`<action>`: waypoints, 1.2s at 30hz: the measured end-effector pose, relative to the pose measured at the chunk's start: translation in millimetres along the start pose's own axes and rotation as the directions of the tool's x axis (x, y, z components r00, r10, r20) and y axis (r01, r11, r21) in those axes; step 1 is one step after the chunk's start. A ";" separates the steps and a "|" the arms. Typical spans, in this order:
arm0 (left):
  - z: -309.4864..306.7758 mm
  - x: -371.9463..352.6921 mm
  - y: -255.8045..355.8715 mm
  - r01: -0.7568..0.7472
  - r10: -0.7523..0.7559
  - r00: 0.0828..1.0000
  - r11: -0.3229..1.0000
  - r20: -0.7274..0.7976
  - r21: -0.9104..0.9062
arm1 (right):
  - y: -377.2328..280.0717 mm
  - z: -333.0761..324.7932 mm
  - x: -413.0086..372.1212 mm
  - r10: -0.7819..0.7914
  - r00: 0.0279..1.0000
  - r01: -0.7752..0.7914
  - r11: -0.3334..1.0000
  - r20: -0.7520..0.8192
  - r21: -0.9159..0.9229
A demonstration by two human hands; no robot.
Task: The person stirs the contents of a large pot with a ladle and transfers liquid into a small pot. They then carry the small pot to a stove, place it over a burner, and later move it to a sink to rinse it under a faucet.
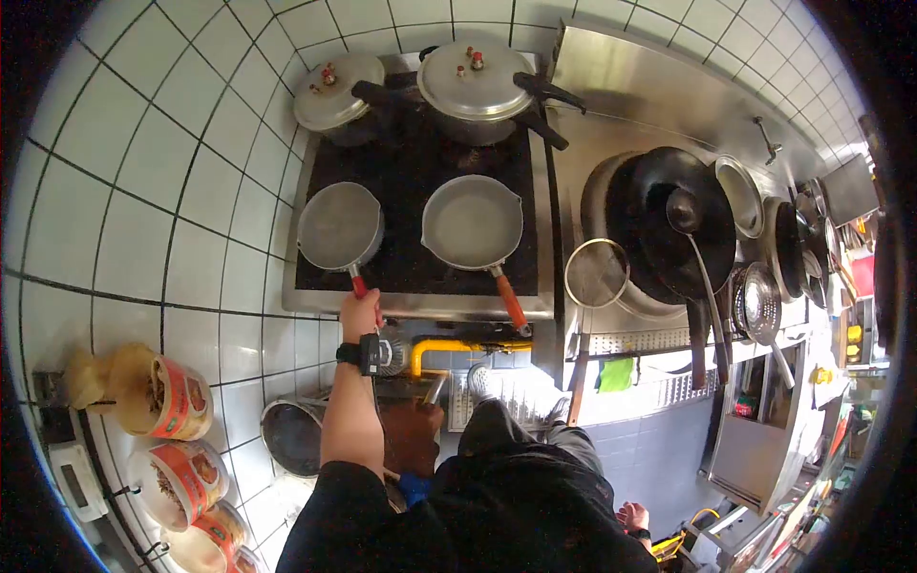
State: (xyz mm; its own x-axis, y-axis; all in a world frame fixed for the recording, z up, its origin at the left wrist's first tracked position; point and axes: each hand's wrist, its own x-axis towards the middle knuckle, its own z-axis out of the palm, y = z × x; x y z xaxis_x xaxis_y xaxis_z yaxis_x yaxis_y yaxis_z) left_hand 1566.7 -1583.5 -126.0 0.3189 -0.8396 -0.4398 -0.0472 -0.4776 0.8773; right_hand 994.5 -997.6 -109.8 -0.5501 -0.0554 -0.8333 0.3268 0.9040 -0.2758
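Left fingers [371, 304] around metal pan's [339, 226] red handle [358, 286]

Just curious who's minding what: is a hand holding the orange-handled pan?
No, the left hand grips the red handle of the neighboring pan, while the orange handle has no hand on it.

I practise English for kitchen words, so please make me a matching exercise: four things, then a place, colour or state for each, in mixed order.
Column one
1. red-handled pan
2. ladle
3. pipe below the stove
4. cloth

Column two
A. yellow
B. resting in the black wok
C. green
D. its handle held by the left hand

Right pairs: 1-D, 2-B, 3-A, 4-C
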 end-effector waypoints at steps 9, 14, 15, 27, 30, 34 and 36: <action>-13.2 -16.6 11.5 -0.013 0.016 0.998 0.998 0.053 -0.055 | 36.0 -6.0 24.9 0.037 0.994 -0.052 0.989 0.105 0.138; -29.7 -37.9 37.6 -0.011 0.010 1.000 0.999 0.026 0.038 | 28.0 -2.9 18.6 0.039 0.996 -0.048 0.993 0.085 0.105; -33.0 -41.7 43.3 0.006 -0.006 0.998 1.000 0.060 0.012 | 30.9 -3.9 23.0 0.066 0.994 -0.074 0.993 0.090 0.089; -2.8 -158.2 142.0 -0.094 0.067 0.979 0.987 0.195 0.133 | 100.1 20.3 50.6 -0.018 0.999 0.010 0.972 0.032 0.233; 20.3 -192.8 152.6 -0.109 0.056 0.959 0.978 0.279 0.176 | 135.6 17.3 55.4 -0.049 0.999 0.042 0.956 0.015 0.291; 70.0 -255.6 164.5 -0.128 0.043 0.934 0.967 0.355 0.219 | 228.9 18.2 112.3 -0.099 0.995 0.102 0.913 -0.028 0.394; 99.8 -295.7 172.1 -0.134 0.021 0.917 0.956 0.398 0.260 | 264.2 17.4 127.0 -0.112 0.989 0.137 0.932 -0.093 0.335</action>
State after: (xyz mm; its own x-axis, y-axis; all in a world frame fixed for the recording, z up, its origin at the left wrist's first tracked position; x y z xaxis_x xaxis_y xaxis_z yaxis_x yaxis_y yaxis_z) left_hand 1369.8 -1443.3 135.9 -0.0849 -0.8830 -0.4617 -0.3339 -0.4113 0.8481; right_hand 1024.3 -773.3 -296.8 -0.6525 -0.1169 -0.7488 0.4866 0.6928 -0.5322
